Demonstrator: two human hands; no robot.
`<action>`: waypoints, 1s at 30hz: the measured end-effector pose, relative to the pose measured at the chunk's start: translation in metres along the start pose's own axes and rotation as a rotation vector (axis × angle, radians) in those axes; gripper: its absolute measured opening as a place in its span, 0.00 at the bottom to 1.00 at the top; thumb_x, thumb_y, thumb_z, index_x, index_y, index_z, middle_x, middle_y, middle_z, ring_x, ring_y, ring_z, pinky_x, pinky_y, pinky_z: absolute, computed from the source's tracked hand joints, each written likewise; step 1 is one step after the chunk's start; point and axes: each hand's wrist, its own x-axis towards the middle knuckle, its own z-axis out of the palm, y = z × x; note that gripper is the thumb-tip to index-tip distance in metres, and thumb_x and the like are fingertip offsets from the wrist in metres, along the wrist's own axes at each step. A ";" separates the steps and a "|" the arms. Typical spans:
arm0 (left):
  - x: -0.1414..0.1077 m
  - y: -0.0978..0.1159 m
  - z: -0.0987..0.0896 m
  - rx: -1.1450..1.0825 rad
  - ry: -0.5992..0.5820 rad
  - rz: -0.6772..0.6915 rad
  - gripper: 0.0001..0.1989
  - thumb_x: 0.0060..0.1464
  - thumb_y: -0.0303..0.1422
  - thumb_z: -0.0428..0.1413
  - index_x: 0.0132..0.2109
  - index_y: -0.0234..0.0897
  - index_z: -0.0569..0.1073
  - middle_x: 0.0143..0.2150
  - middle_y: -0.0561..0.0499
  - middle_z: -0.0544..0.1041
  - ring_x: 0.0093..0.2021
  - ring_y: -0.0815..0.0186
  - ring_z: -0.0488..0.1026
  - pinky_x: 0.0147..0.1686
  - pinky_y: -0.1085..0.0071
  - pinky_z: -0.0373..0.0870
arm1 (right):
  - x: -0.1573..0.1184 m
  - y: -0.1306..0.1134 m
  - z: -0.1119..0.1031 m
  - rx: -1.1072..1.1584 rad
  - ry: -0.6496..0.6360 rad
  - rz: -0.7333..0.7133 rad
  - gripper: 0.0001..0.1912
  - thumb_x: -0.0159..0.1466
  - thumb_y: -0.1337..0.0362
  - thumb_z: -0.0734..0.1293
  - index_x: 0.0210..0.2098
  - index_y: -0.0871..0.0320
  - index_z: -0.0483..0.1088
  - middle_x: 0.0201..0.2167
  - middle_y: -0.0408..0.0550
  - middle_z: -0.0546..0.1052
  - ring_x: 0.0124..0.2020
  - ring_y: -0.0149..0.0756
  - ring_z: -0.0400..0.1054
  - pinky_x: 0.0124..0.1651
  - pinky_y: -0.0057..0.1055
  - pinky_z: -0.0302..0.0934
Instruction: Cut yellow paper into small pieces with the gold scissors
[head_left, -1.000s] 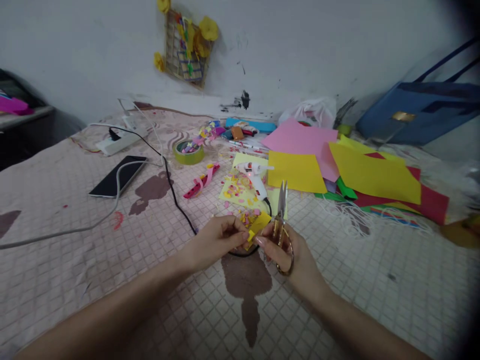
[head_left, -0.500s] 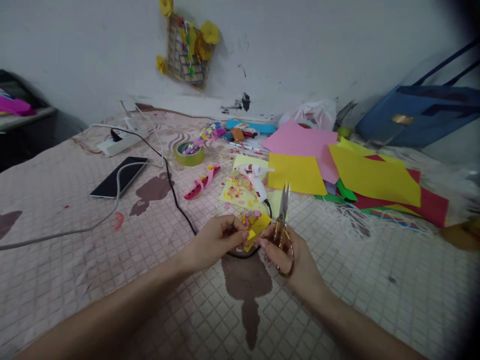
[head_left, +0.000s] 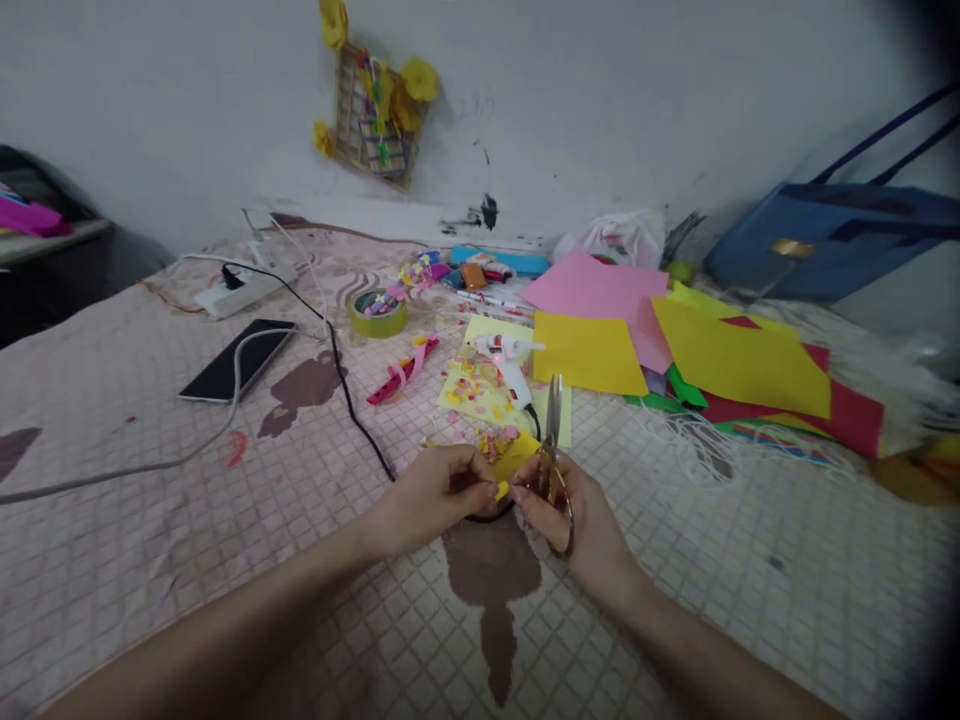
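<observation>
Before the glue gun [head_left: 512,376], my left hand [head_left: 433,500] pinched a now shorter-looking yellow strip [head_left: 502,490], perhaps folded; my right hand [head_left: 591,512] gripped scissors [head_left: 551,440].

Looks like a room in a home, in use for crafts. Told as home by a patterned cloth [head_left: 112,390], a marked wall [head_left: 600,120], a decorated hanging [head_left: 379,110] at eleven o'clock, a handbag [head_left: 840,250] toward two and a phone [head_left: 217,375] at nine; told as crafts by coloured paper [head_left: 742,350] at three, scissors [head_left: 553,415] and a glue gun [head_left: 513,378] near the centre.
</observation>
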 end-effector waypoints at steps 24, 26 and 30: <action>0.003 0.023 -0.003 -0.074 0.075 0.100 0.07 0.51 0.33 0.54 0.30 0.32 0.67 0.26 0.54 0.68 0.27 0.73 0.64 0.27 0.76 0.60 | -0.002 -0.006 -0.010 0.019 0.024 0.024 0.09 0.55 0.60 0.66 0.29 0.58 0.61 0.22 0.39 0.65 0.22 0.28 0.57 0.24 0.25 0.52; 0.006 0.025 -0.001 0.029 0.065 0.121 0.07 0.51 0.33 0.53 0.30 0.32 0.67 0.27 0.54 0.68 0.27 0.73 0.63 0.27 0.76 0.60 | 0.001 -0.007 -0.013 0.036 0.049 0.010 0.09 0.55 0.61 0.66 0.30 0.58 0.62 0.24 0.41 0.67 0.24 0.29 0.58 0.25 0.25 0.53; 0.011 0.028 0.004 0.214 0.040 0.134 0.06 0.52 0.32 0.52 0.30 0.33 0.67 0.27 0.53 0.69 0.27 0.72 0.63 0.27 0.75 0.59 | 0.001 -0.007 -0.017 0.058 0.072 -0.018 0.08 0.56 0.61 0.66 0.32 0.57 0.62 0.26 0.41 0.67 0.24 0.29 0.58 0.25 0.25 0.54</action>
